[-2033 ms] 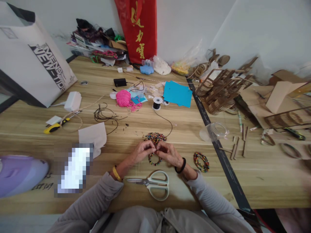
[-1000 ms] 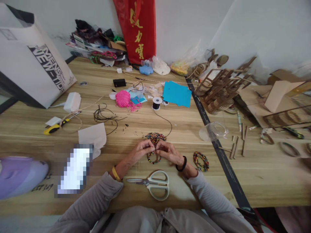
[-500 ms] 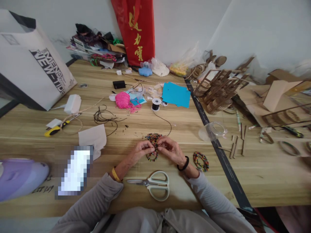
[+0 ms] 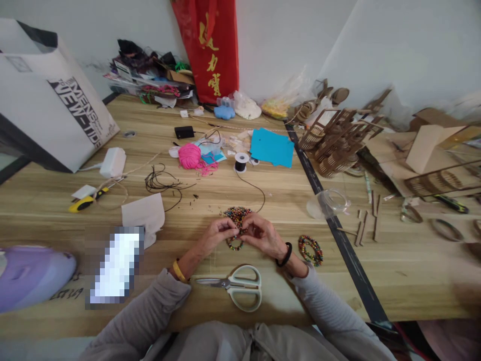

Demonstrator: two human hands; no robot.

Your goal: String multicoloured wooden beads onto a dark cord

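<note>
- My two hands meet over the desk [image 4: 285, 210], with the beaded strand [image 4: 236, 247] hanging in a small curve just below my fingertips.
- My left hand [image 4: 218, 234] is drawn narrow, thumb and forefinger together on what appears to be the upper end of that strand.
- My right hand [image 4: 266, 235], close beside it, has its thumb and fingers curled towards the strand; I cannot tell whether a bead or the cord's tip sits between them (the parts are too small to make out).
- Just beyond both hands lies a heap of loose beads [image 4: 236, 213], many-coloured, partly hidden by my fingers.
- Farther ahead stands a spool [image 4: 240, 162] of black cord [image 4: 263, 193], its free length curving back towards the heap.
- To the right of my right hand, well apart from it, rests a coil of strung beads [image 4: 311, 250]; nearer my body than either hand lie pale-handled scissors [image 4: 240, 288].
- The step in hand, I judge, is threading beads onto the strand; the next move would call for a steady left pinch and a fine right-hand grip, bead hole lined up with cord.
</note>
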